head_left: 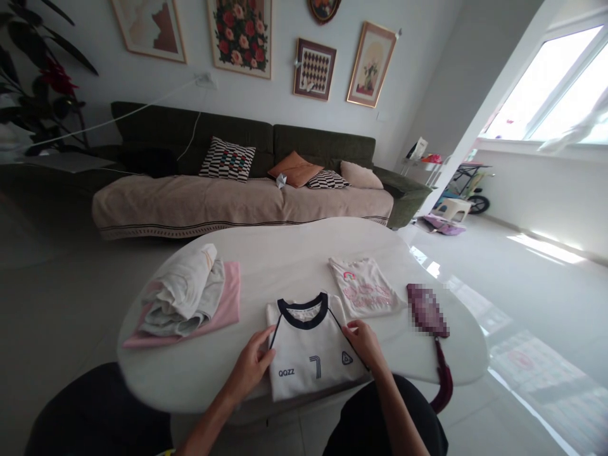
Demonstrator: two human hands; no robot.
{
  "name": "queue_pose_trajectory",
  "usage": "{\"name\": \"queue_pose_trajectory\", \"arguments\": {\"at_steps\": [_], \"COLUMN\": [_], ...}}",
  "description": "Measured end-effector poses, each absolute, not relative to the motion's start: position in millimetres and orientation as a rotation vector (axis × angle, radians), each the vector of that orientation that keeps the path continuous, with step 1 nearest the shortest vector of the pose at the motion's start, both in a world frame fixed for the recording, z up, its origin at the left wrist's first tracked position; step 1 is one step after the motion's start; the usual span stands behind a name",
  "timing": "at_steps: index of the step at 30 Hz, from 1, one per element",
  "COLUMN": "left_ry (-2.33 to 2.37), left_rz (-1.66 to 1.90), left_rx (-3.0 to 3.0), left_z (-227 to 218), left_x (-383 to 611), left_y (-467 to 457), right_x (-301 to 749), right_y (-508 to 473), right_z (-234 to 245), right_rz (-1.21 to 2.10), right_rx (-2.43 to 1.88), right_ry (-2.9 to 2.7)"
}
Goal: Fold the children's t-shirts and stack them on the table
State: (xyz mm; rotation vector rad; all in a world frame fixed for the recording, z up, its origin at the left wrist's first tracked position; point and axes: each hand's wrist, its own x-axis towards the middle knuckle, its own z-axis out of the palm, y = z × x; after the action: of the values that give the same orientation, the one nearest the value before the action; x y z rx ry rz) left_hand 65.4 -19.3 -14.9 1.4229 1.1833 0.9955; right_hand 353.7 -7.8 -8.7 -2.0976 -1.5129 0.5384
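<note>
white fabric t-shirt with a navy collar [304, 347]: front bears the marking "qqzz" [286, 372], left; the navy numeral "7" [316, 367], centre; a navy triangular emblem [347, 358], right. folded white fabric t-shirt with a small rainbow [363, 269]: pink lettering [369, 294], illegible.

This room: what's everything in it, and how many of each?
Table: 1, white, middle
7 shirt: 1, white, table's near edge
Pink-print shirt: 1, white, table's right half
Clothes pile: 1, whitish, table's left
Cloth: 1, pink, under pile
Tasselled thing: 1, dark red, table's right end
Sofa: 1, dark green, behind table
Cover: 1, beige, sofa seat
Cushions: 4, two black-and-white, one orange, one cream, on sofa
Pictures: 5, mixed colours, wall
Plant: 1, dark, far left
Window: 1, white, upper right
Stool: 1, cream, floor, right
Small bits: several, mixed colours, around, unclear
Legs: 2, dark-clothed, bottom
Left hand: 1, bare, 7 shirt's left side
Right hand: 1, bare, 7 shirt's right side
</note>
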Motion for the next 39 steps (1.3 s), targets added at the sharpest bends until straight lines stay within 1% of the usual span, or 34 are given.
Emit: {"name": "queue_pose_trajectory", "arguments": {"at_steps": [2,4,10,15,20,23,26,28,30,32,34,37,39], "left_ry": [1.183,1.182,1.108,0.988,0.995,1.075,1.123,1.144,1.141,1.119,1.098,1.081,1.075], "left_rz": [0.991,0.996,1.028,1.137,1.178,1.148,1.084,1.031,0.986,0.943,0.901,0.862,0.856], "left_rx": [1.454,1.474,1.505,1.585,1.638,1.593,1.559,1.540,1.523,1.511,1.503,1.503,1.534], "left_z": [-5.5,6.4,44.7,60.0,48.9,29.7,4.0,-12.0,-23.7,-29.6,-29.7,-21.2,-13.1], "left_x": [68.5,72.2,91.7,152.4,240.6,272.2,281.1,279.5,276.7,275.7,277.0,277.2,269.0], "left_y": [-20.0,-20.1,-8.9,32.5,95.4,123.6,134.7,133.8,129.4,124.0,118.5,108.5,98.2], "right_x": [352.5,349.6,360.5,428.8,500.6,524.8,533.6,528.5,512.8,488.2,459.9,425.7,413.4], "right_y": [-2.9,-0.8,0.8,34.9,88.9,108.4,113.3,111.1,106.7,100.8,93.5,79.5,67.8], "right_z": [-6.8,-3.9,18.0,45.4,54.1,46.1,30.6,20.6,13.8,10.7,10.2,11.0,10.1], "right_rz": [0.619,0.608,0.481,0.245,0.088,0.043,0.058,0.063,-0.024,-0.149,-0.204,-0.097,-0.001], "right_rx": [-2.036,-1.971,-1.799,-1.890,-2.106,-2.166,-2.228,-2.268,-2.296,-2.275,-2.219,-2.209,-2.269], "right_ry": [-1.503,-1.511,-1.580,-1.534,-1.502,-1.491,-1.503,-1.513,-1.542,-1.629,-1.767,-1.908,-1.898]}}
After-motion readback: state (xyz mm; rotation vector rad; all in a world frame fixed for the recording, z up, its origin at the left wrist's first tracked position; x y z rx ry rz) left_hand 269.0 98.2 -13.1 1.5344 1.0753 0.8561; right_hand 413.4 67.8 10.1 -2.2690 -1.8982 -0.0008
